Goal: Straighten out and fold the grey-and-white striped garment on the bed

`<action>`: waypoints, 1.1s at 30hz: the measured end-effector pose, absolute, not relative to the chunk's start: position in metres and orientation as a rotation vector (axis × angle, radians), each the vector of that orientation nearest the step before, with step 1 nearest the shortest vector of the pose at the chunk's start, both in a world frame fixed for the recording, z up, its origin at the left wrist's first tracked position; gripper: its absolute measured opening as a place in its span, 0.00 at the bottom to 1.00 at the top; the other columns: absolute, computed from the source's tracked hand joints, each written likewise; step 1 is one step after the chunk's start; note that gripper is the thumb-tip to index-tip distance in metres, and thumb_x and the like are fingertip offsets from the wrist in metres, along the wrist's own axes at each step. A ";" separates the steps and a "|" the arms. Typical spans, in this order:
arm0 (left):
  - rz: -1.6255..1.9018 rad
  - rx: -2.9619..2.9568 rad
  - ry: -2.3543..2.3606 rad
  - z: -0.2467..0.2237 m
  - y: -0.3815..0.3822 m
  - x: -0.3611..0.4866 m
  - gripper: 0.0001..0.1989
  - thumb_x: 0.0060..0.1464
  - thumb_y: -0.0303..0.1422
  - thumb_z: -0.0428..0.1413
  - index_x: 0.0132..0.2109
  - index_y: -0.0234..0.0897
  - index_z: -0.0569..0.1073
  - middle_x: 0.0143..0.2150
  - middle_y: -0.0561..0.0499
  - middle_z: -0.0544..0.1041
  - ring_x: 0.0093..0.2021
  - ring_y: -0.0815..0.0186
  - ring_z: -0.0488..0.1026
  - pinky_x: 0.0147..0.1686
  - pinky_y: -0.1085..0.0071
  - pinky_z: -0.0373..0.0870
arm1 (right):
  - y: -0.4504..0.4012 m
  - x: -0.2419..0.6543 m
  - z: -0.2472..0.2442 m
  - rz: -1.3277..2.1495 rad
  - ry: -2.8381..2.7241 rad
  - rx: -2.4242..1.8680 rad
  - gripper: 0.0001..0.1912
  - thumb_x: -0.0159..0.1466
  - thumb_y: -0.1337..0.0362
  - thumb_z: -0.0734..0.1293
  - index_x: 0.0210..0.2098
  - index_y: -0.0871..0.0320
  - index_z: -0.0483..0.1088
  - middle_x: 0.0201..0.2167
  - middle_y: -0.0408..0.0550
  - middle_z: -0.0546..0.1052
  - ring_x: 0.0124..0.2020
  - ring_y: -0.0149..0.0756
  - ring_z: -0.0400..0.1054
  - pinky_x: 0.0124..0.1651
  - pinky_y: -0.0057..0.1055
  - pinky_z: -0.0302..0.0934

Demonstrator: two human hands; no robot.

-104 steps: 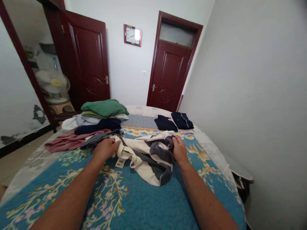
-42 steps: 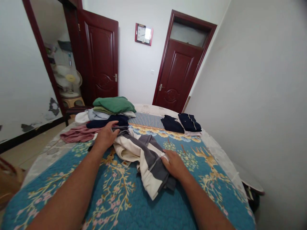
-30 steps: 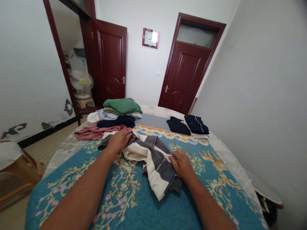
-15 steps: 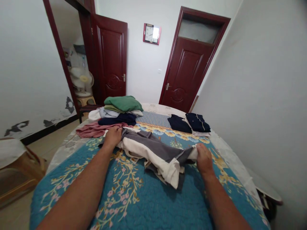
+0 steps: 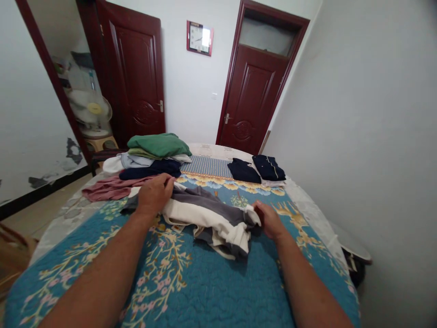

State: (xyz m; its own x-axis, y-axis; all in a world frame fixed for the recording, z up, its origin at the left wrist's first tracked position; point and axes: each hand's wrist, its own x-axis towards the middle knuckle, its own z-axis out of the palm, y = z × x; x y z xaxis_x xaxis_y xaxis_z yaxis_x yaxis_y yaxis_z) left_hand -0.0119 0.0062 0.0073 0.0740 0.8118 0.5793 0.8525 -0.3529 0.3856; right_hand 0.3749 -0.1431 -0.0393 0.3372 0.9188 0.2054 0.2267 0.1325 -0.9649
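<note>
A grey and cream garment (image 5: pixel 205 209) lies bunched across the teal floral quilt (image 5: pixel 211 291), in the middle of the view. My left hand (image 5: pixel 155 193) is closed on its upper left part, fingers pinching the cloth near the collar of the bundle. At the other end, my right hand (image 5: pixel 268 218) pinches the cream and grey edge between thumb and fingers. Part of the garment's left side shows beyond my left wrist. Its lower edge hangs in loose folds on the quilt.
Behind my left hand is a pile with a green garment (image 5: pixel 159 145), navy cloth (image 5: pixel 150 169) and pink cloth (image 5: pixel 112 187). Folded dark clothes (image 5: pixel 268 168) lie at the back right. A stool (image 5: pixel 357 253) stands beyond the right edge.
My right hand has moved inward, drawing the garment's right end closer to my left hand. The camera view has turned slightly right, shifting the room leftward.
</note>
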 end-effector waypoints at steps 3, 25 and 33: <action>-0.816 -2.648 -1.668 0.005 -0.005 0.014 0.18 0.67 0.45 0.50 0.45 0.43 0.82 0.43 0.43 0.85 0.45 0.49 0.81 0.46 0.60 0.70 | -0.140 0.370 -0.045 0.891 -1.115 -1.425 0.24 0.62 0.42 0.68 0.29 0.57 0.76 0.24 0.47 0.78 0.25 0.38 0.69 0.29 0.32 0.61; -1.566 -2.477 -2.376 -0.019 0.010 0.009 0.22 0.59 0.46 0.60 0.54 0.38 0.80 0.34 0.49 0.83 0.31 0.61 0.80 0.30 0.70 0.72 | -0.136 0.343 -0.051 0.288 -1.713 -1.695 0.09 0.66 0.69 0.67 0.42 0.57 0.80 0.40 0.50 0.81 0.43 0.41 0.75 0.50 0.35 0.65; -2.484 -2.090 -2.077 -0.015 0.023 0.000 0.34 0.56 0.33 0.60 0.70 0.40 0.68 0.62 0.41 0.79 0.47 0.61 0.82 0.28 0.75 0.76 | -0.126 0.340 -0.059 0.354 -1.700 -1.715 0.10 0.65 0.67 0.69 0.42 0.56 0.81 0.38 0.48 0.79 0.42 0.41 0.73 0.50 0.36 0.64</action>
